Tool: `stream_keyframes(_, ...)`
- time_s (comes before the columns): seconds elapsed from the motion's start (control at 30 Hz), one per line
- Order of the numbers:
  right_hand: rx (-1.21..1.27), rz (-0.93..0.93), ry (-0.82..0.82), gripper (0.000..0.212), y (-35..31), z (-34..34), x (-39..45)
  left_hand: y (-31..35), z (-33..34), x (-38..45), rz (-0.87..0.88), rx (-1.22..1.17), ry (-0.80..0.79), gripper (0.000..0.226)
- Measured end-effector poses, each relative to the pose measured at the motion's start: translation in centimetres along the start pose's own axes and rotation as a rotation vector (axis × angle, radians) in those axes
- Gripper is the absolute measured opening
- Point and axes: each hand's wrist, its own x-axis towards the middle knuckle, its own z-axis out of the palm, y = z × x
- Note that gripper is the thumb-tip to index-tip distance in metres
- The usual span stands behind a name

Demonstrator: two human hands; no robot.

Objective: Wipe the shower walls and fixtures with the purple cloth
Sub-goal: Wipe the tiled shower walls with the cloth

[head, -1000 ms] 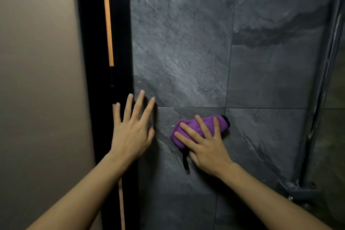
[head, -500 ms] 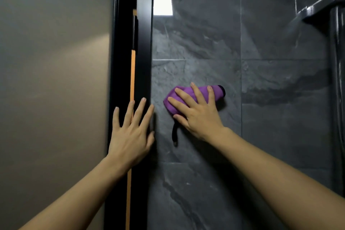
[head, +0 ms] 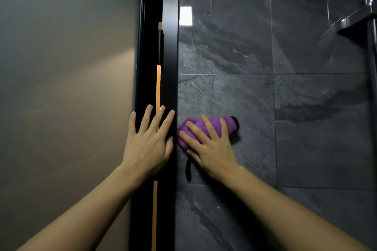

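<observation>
Purple cloth [head: 212, 126]: bunched into a wad, pressed flat against the dark grey tiled shower wall [head: 306, 149], close to the wall's left edge where it meets the black door frame [head: 170, 47]. A black trim shows at its right end; a black loop or strap hangs below it.

Right hand [head: 210, 149]: fingers straight and spread over the cloth, palm pushing it onto the tile; a pressing grip, nothing curled round the fabric.

Left hand [head: 149, 142]: fingers extended and fanned, resting flat on the black door frame and holding nothing, apparently a brace.

Frosted glass panel [head: 71, 87]: left of the frame. Orange strip [head: 158, 87] runs vertically within the frame.

Chrome fixture [head: 355, 20]: at the upper right edge of the wall, well apart from the cloth; only partly in view.

Progress, as a judgement: wiping of the wall is under way at mid-height by the left edge. No wet streaks or cleaned patches can be told apart on the tiles, so the share done is uncertain. The wall's right side, upper tiles and the fixture likely remain.
</observation>
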Motion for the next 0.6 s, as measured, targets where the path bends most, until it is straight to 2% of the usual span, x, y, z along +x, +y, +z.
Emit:
stream_keyframes(0.27, 0.014, -0.051, -0.087, 0.051, -5.8, 1.4, -9.9, 0.0, 0.7, -3.4, 0.032, -0.062, -0.087, 0.071)
stream_keyframes(0.47, -0.005, -0.087, -0.184, 0.070, -8.5, 2.4, -15.6, 1.3, 1.3, -6.2, 0.108, -0.084, -0.123, 0.071)
stream_keyframes(0.6, -0.010, -0.154, -0.220, 0.069, -8.8, 2.3, -17.8, 2.2, 1.9, -7.9, 0.149, -0.107, -0.154, 0.071)
